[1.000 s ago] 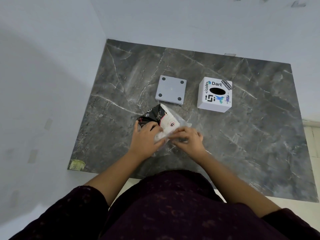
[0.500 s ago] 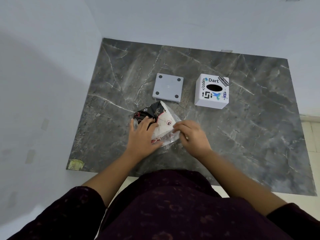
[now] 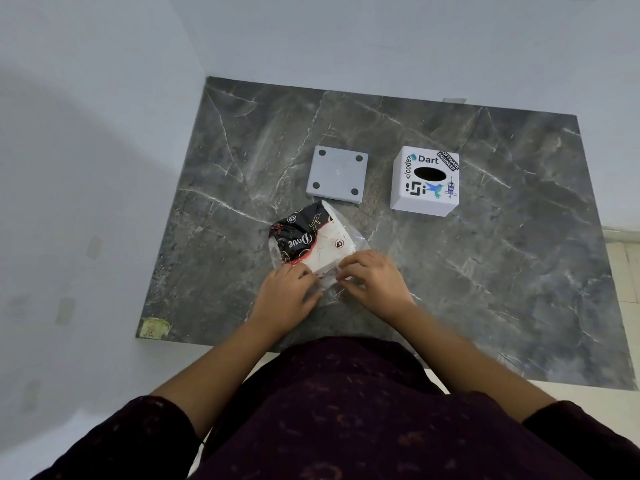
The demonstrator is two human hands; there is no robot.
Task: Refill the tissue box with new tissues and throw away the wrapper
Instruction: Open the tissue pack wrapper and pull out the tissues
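Note:
A pack of tissues (image 3: 313,239) in a black, white and clear plastic wrapper lies on the dark marble table (image 3: 485,271), near its front edge. My left hand (image 3: 287,294) and my right hand (image 3: 372,280) both pinch the clear wrapper at the pack's near end. The white cube tissue box (image 3: 425,183), covered in stickers, stands at the back right with its dark oval opening facing up. Its grey square base (image 3: 337,174), with a round pad at each corner, lies flat to the left of the box.
White walls close the table in at the left and back. A small yellowish sticker (image 3: 154,329) marks the table's front left corner. Pale floor tiles (image 3: 623,268) show past the table's right edge. My dark clothing fills the bottom of the view.
My left hand slid off the top of the pack to its near end. My right hand moved in to meet it, and both now grip the clear wrapper there.

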